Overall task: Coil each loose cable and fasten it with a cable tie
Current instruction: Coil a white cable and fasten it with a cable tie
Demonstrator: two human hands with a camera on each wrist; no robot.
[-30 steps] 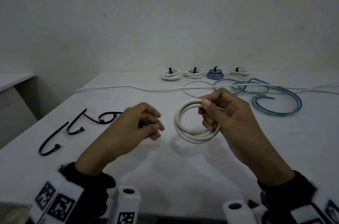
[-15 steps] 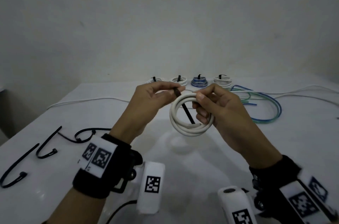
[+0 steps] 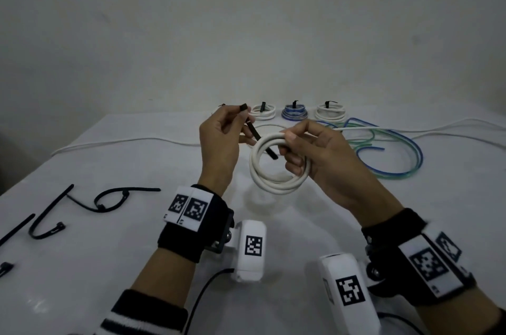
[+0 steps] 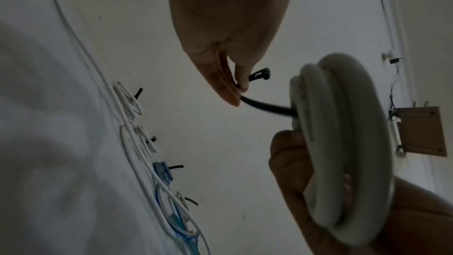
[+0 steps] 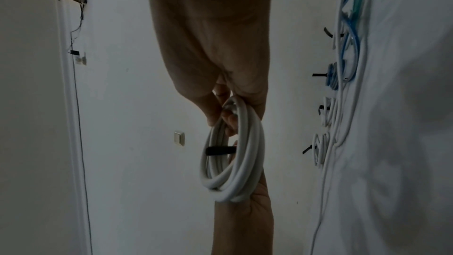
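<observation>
My right hand [image 3: 309,153] grips a thick white cable coil [image 3: 273,181] by its right side and holds it above the table; the coil [image 5: 235,154] hangs from my curled fingers in the right wrist view. My left hand [image 3: 227,134] pinches a black cable tie [image 3: 256,133] near its head, up and to the left of the coil. The tie's tail passes through the coil's opening. In the left wrist view the tie [image 4: 267,107] runs from my fingertips [image 4: 230,96] into the coil [image 4: 343,143].
Several tied coils [image 3: 294,112] stand in a row at the table's far edge. Loose blue and green cables [image 3: 394,159] lie to the right, and a long white cable [image 3: 123,141] crosses the table behind my hands. Spare black ties [image 3: 109,200] lie at the left.
My left hand came up from the table with a black tie and pushed its tail through the coil. Both hands rose and moved farther from me; the coil stays in my right hand.
</observation>
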